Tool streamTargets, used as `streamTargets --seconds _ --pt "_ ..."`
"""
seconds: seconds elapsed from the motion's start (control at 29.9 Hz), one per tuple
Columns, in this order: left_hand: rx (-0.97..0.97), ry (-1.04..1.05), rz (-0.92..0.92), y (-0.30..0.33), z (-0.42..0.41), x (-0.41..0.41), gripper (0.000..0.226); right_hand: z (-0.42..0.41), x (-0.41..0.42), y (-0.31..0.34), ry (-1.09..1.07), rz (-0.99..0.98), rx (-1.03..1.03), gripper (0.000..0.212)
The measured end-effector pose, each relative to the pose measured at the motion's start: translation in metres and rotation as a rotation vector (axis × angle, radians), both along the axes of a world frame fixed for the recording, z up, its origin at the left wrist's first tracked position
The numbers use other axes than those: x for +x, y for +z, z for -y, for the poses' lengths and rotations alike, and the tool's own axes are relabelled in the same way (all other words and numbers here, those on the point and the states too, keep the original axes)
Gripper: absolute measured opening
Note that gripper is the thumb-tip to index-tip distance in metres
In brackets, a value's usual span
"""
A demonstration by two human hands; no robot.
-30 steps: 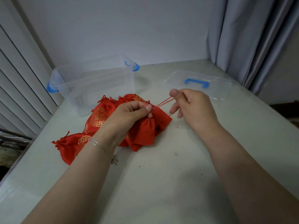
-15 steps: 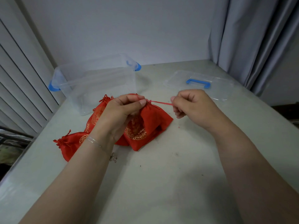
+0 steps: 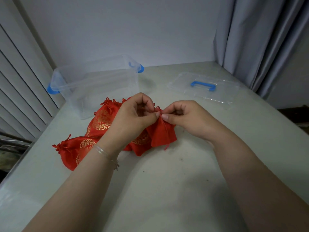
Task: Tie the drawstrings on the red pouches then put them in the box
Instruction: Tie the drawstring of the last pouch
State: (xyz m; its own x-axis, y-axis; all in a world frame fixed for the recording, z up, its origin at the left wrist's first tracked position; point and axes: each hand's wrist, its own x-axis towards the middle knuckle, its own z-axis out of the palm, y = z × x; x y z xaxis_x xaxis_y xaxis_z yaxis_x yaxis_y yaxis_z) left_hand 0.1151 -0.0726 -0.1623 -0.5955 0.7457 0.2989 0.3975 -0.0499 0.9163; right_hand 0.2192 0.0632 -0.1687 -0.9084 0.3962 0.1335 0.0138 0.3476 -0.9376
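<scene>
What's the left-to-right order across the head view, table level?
Blue box latch → clear box → pouch with the gathered neck at the pile's left end → left hand → right hand → clear lid with blue handle.

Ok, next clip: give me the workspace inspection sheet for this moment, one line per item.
Surface: pale table, with small dark specks.
Job's things: red pouches heaped in front of the clear box, which looks empty; one pouch is being worked on.
Clutter: clear lid with a blue handle lies flat to the right.
Hands: left hand and right hand both pinch that pouch's gathered neck.
Cables: nothing seen.
Surroundings: white wall, blinds left, grey curtain right.
</scene>
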Motion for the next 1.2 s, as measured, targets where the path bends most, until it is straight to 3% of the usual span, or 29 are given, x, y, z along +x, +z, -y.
streamTargets --seconds 0.2,0.33,0.43,0.6,0.67,0.84,1.0,1.2 --pt "0.034 0.15 0.012 -0.002 -0.003 0.003 0.023 0.009 -0.004 -0.004 -0.128 -0.08 0.225 0.018" --pt "0.114 0.214 0.042 -0.003 -0.005 0.006 0.026 0.014 -0.005 -0.005 -0.129 -0.132 0.194 0.016" --pt "0.153 0.235 0.009 -0.004 -0.006 0.007 0.029 0.013 -0.005 -0.003 -0.119 -0.134 0.053 0.013" --pt "0.141 0.154 -0.077 -0.002 -0.005 0.01 0.028 0.013 -0.001 -0.001 -0.099 -0.052 -0.387 0.011" --pt "0.128 0.14 -0.113 -0.002 -0.005 0.012 0.026 0.012 0.001 0.001 -0.037 -0.022 -0.423 0.01" --pt "0.099 0.124 -0.178 -0.003 -0.005 0.015 0.029 0.004 0.002 0.003 -0.071 -0.039 -0.171 0.007" --pt "0.113 0.134 -0.126 -0.002 -0.005 0.014 0.032 0.003 0.004 0.006 -0.058 -0.035 -0.113 0.009" --pt "0.128 0.233 -0.074 -0.003 -0.005 0.005 0.027 0.004 0.002 0.002 -0.167 -0.006 0.145 0.01"
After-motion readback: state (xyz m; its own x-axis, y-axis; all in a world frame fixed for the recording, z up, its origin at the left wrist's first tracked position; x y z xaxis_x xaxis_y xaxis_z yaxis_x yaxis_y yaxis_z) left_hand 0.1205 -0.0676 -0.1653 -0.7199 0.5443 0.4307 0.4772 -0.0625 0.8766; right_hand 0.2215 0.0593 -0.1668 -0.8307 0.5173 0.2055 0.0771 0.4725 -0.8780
